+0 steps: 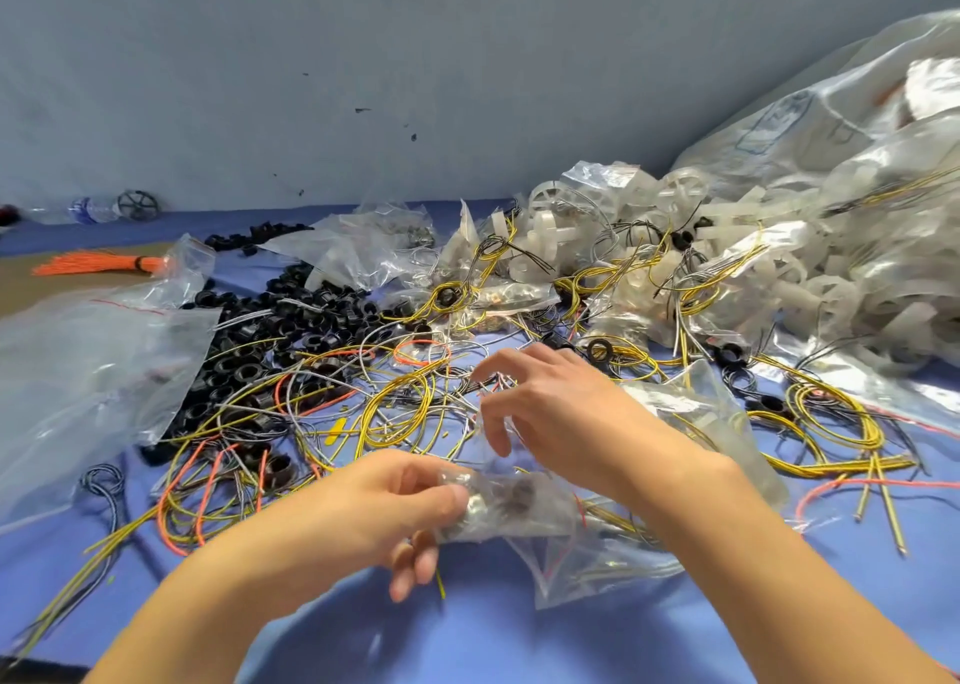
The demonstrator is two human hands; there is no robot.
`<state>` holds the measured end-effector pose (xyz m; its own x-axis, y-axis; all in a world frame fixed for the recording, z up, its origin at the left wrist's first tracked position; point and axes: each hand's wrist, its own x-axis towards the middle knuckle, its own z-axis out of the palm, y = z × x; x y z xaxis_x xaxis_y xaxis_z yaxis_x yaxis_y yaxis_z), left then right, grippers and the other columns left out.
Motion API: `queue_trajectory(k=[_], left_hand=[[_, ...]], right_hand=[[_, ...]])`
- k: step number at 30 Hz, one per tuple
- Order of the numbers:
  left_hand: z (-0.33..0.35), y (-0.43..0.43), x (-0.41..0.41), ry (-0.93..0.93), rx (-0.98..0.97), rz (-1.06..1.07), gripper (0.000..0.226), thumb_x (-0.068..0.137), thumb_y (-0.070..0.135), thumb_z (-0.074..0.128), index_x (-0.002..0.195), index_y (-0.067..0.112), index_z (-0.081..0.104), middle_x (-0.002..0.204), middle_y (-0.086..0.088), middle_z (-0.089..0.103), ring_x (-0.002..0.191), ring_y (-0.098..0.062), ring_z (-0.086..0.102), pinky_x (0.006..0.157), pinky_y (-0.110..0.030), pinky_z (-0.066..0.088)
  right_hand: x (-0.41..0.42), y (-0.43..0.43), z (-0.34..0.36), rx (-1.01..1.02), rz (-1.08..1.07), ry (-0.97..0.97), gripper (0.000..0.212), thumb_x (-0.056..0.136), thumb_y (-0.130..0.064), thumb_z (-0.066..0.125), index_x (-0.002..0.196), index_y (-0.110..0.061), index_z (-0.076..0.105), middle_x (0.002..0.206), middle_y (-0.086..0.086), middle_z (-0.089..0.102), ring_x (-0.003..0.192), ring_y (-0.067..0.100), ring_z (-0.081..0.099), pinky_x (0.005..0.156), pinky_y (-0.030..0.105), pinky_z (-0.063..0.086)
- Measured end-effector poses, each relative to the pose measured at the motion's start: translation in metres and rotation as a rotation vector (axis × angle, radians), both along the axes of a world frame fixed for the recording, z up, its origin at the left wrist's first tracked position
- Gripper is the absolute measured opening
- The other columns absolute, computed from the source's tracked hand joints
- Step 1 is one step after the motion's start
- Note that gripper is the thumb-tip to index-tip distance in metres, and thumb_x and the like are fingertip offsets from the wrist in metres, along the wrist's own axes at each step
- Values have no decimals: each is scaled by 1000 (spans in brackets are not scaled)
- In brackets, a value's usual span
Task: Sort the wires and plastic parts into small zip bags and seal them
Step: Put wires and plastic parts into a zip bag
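Two hands (374, 506) (556, 413), one zip bag (519, 512)

We find no text that we can read. Well beyond our right hand (550, 402), up and to its right, the large clear bag (727, 163) carries a blue printed frame with characters, too blurred to make out. Far to the left of our left hand (384, 501), by the wall, a lying plastic bottle (83, 210) has a blue-and-white label, its wording too small to tell. The small zip bag (514, 512) that our left hand grips shows no lettering.
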<state>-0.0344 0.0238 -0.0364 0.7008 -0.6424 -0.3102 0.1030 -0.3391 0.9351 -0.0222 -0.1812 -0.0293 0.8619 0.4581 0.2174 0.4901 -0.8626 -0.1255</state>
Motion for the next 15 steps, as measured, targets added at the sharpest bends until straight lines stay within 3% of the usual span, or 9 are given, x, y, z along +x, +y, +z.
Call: queue_trajectory(k=[5,10,15], left_hand=[[10,9,-2,-116,82,66,19,97,18,55,98,15,74,73,5,65,47,-16,48,39,-22,38],[14,9,-3,-184,64,58,17,95,23,59,103,21,74,69,6,64,41,-10,45,39,-18,36],[22,-11,-13,-164,32,-61,21,97,23,53,107,24,72,45,9,46,35,-8,32,38,-15,25]], right_hand=[[1,-4,8,80,-13,-89,23,86,-13,53,74,-32,56,123,-12,55,103,15,47,84,32,35],[1,0,11,203,9,-102,28,83,-7,53,72,-33,52,116,-10,58,100,20,51,86,41,41],[1,8,15,329,10,-73,31,80,-4,54,71,-33,55,116,-7,60,103,23,54,87,37,42]])
